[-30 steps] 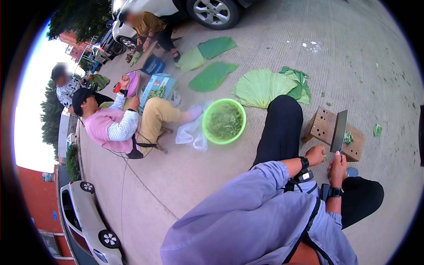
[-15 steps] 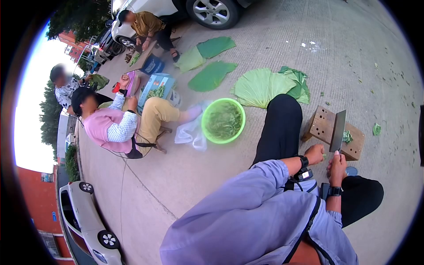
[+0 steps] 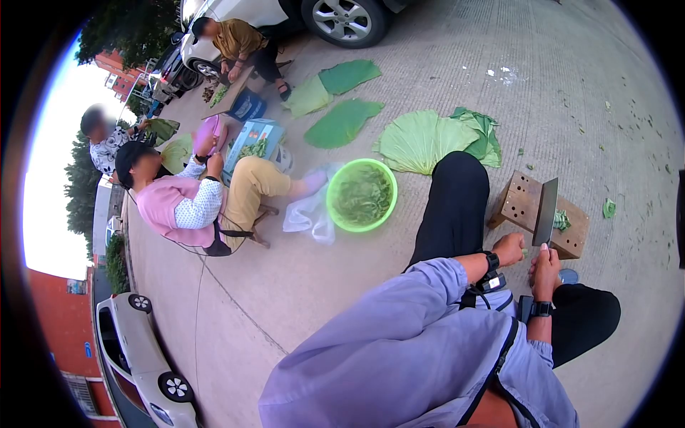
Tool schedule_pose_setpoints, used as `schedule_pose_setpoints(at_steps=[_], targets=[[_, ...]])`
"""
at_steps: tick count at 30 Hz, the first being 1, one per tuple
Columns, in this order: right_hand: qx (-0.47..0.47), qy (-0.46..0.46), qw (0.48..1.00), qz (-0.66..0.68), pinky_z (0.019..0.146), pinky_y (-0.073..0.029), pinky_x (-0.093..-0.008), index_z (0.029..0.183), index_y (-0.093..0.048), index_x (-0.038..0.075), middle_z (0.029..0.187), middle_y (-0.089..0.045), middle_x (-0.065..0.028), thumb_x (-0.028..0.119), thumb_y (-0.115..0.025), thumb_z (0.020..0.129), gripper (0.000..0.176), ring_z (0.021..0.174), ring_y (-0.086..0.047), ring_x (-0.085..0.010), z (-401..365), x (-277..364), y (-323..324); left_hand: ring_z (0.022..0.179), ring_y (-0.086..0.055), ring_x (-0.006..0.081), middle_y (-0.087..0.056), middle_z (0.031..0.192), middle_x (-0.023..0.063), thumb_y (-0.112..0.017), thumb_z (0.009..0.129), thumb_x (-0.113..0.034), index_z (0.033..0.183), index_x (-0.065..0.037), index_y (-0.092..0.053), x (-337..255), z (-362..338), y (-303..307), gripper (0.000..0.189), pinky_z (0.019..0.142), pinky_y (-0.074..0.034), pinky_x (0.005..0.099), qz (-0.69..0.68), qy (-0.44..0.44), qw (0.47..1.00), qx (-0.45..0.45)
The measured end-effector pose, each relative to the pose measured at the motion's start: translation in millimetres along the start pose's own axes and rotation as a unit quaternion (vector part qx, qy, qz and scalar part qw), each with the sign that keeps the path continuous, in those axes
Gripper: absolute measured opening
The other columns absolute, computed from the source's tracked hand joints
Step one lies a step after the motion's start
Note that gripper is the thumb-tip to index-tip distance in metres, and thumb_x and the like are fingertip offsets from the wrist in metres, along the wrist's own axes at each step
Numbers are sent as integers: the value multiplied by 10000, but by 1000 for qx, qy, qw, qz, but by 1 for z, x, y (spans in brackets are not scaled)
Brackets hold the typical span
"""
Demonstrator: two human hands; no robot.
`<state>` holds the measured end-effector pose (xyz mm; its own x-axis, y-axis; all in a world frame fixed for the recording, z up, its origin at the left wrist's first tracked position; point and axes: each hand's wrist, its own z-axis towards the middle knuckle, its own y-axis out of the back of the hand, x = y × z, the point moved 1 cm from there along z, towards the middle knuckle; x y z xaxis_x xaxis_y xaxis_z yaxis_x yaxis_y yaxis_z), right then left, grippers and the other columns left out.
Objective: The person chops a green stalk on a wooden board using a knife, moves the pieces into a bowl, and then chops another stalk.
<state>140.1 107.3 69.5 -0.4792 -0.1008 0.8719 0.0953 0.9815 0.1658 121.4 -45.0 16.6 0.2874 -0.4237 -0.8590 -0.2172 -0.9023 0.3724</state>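
Note:
My right hand [image 3: 545, 272] is closed round the handle of a cleaver [image 3: 546, 212]. Its broad blade stands on edge over a small wooden stool [image 3: 519, 201] with drilled holes. A little clump of cut greens [image 3: 562, 220] lies on the stool beside the blade. Close to the cleaver's handle, my left hand [image 3: 509, 250] is closed, with a bit of green stalk [image 3: 524, 252] poking out of the fist. Most of what it holds is hidden by the fingers.
A lime-green basin [image 3: 362, 195] of leafy greens stands by my knee, near a white plastic bag [image 3: 311, 217]. Large flat leaves [image 3: 421, 139] lie on the concrete. Several people sit or stand at the left, one in a pink vest [image 3: 165, 202]. Cars are parked around.
My hands, the cleaver and the greens on the stool look unmoved. The person in the pink vest has lowered a raised hand, and a large leaf now shows beside that person.

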Motion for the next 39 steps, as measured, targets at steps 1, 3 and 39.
schedule_pose_setpoints(at_steps=[1,3,39], targets=[[1,1,1000,1,372,-336,-248,887,-494,126,638,-513,5,401,-539,1033,315,451,-463,-82,1,0,-1,844,-704,315,-712,865,166,-841,685,-100,895,-37,-655,0,1,1,287,731,-537,415,0,-1,1000,2],[2,2,1000,3,372,-337,-249,887,-493,124,638,-512,4,396,-537,1034,313,452,-463,-82,1,-2,0,843,-704,315,-712,865,167,-840,687,-100,894,-38,-655,0,1,1,284,731,-536,415,1,-2,1000,2],[19,7,1000,-6,363,-317,-259,902,-472,148,664,-515,3,405,-539,1029,295,464,-473,-98,6,-16,7,893,-700,364,-718,897,173,-803,673,-83,905,-71,-654,2,-1,0,276,766,-544,444,16,4,1000,20]])
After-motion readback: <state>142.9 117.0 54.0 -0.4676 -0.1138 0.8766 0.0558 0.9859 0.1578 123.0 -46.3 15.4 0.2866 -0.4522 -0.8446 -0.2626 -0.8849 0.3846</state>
